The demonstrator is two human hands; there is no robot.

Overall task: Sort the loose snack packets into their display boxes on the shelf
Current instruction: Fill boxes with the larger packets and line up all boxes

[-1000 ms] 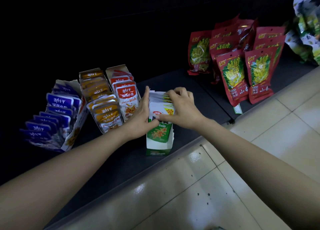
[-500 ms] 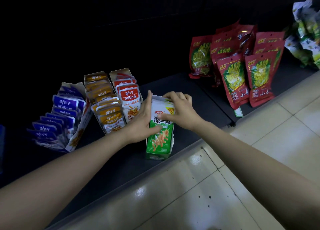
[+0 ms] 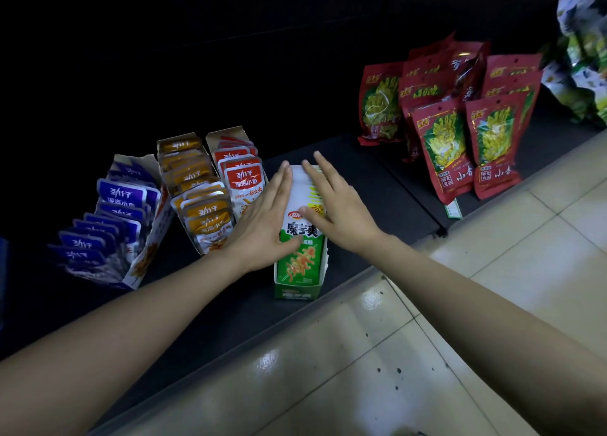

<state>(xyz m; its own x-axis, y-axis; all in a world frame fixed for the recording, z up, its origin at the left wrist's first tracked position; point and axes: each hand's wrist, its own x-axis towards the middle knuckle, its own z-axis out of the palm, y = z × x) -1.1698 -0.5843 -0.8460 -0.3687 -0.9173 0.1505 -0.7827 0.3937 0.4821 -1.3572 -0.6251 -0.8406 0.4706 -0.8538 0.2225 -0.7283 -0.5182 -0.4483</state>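
Two grips, both released, fingers straight, nothing clenched. Left grip (image 3: 266, 218) lies flat against the 9 o'clock side of a row of green-and-white foil snack packets (image 3: 300, 261), fingers pointing to 1 o'clock, thumb across the front packet's face. Right grip (image 3: 338, 212) lies flat on the row's top, at its 3 o'clock side, fingers pointing to 11 o'clock, thumb touching the front packet's top edge. Packets stand upright, one behind another, inside a green cardboard display box (image 3: 294, 292) with an open front. Box sits on the dark shelf (image 3: 377, 185), at its front edge.

At 9 o'clock of the green box, just beside the left grip: a cardboard box of red-and-white packets (image 3: 243, 176). Touching it further toward 9 o'clock, a cardboard box of orange packets (image 3: 197, 185). Further out again, a little apart, a white box of blue packets (image 3: 115, 218), tilted. All three are filled in rows.

At 2 o'clock, well apart, red pouches with a yellow-green picture (image 3: 443, 139) stand in a cluster on the shelf. A small green tag (image 3: 453, 210) hangs at the shelf edge below them. At the far 2 o'clock corner, green-and-white bags (image 3: 581, 57), print too small to read.

From 4 to 6 o'clock, glossy beige tiled floor (image 3: 460, 304).
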